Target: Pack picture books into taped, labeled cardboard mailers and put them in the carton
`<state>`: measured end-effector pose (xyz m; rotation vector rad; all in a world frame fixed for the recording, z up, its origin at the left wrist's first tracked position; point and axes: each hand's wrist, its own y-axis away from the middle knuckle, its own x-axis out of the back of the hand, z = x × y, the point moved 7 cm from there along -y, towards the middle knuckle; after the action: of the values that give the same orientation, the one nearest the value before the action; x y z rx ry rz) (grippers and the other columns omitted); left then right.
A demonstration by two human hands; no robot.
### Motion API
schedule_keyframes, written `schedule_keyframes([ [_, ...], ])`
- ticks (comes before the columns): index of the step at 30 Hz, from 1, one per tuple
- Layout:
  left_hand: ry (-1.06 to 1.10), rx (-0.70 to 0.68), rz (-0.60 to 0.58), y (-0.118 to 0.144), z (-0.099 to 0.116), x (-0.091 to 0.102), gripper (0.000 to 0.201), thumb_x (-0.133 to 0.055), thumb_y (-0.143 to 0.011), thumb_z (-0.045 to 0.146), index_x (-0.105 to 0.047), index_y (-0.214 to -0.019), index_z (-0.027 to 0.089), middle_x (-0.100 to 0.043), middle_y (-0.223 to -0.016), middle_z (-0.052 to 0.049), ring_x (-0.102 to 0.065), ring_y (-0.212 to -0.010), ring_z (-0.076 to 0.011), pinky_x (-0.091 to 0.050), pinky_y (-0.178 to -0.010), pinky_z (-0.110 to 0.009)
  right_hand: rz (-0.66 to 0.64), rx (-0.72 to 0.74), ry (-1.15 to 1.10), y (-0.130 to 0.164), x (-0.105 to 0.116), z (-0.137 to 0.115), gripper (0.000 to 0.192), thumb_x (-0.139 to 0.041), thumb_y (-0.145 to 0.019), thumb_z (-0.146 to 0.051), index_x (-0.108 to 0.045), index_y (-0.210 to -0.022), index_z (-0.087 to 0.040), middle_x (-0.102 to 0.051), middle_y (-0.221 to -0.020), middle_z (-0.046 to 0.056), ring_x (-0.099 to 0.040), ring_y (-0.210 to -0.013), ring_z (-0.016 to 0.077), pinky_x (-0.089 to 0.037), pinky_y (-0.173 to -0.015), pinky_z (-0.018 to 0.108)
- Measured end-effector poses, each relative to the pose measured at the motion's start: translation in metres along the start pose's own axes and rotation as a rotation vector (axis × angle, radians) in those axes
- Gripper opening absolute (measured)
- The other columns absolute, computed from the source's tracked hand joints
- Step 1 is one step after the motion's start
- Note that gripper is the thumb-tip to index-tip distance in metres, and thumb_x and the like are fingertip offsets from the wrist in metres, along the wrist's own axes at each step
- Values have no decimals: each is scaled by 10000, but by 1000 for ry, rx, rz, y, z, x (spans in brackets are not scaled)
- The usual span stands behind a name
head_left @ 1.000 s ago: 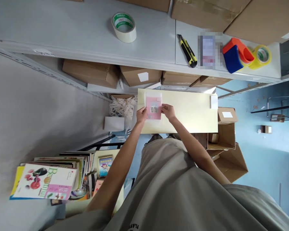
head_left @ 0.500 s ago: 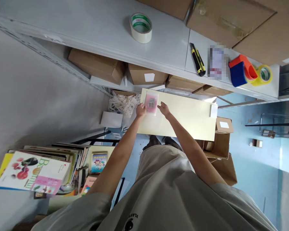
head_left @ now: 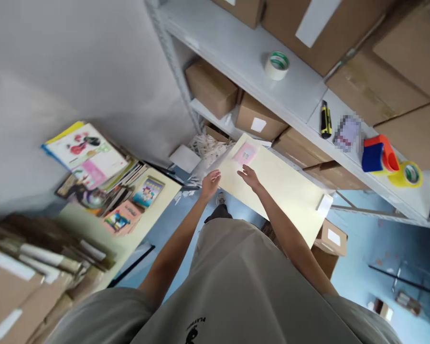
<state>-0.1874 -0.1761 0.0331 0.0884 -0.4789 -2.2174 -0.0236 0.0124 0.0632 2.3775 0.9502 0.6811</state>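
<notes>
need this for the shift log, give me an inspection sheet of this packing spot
surface: pale yellow board, mostly bare
job's things: pink packet lying flat at the board's far end
clutter: white slip on the board's near corner
hands: left hand at the board's edge, right hand over the board, both near the packet, neither with a grip on it
cables: nothing seen
surroundings: tape roll and yellow knife on the grey shelf; book stack to the left
</notes>
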Motion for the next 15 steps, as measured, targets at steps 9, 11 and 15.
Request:
schedule_keyframes([
  [9,233,-54,612,204,6,177,372,-972,-916,415,-876,-1210,208,-901,-1242,-170,-831,-1314,-377,-656,-1174,-502,-476,214,-16,61,-171,-20,788,-1001,-888,-514,-757,-1563,-187,-668,-1773,222,-662,-1659,369,-533,-1395,507],
  [11,266,-63,740,255,3,209,387,-988,-909,429,-880,-1203,202,-898,-1253,-170,-823,-1336,-372,-633,-1210,-504,-559,220,-11,86,-213,-18,790,-1001,-892,-515,-750,-1567,-190,-649,-1791,229,-649,-1673,365,-526,-1401,503],
  [15,307,-74,945,336,-11,271,408,-998,-895,428,-876,-1209,198,-893,-1286,-157,-821,-1331,-342,-618,-1233,-489,-710,234,0,143,-272,-10,823,-1018,-885,-557,-751,-1575,-197,-627,-1809,236,-616,-1704,370,-522,-1402,502],
])
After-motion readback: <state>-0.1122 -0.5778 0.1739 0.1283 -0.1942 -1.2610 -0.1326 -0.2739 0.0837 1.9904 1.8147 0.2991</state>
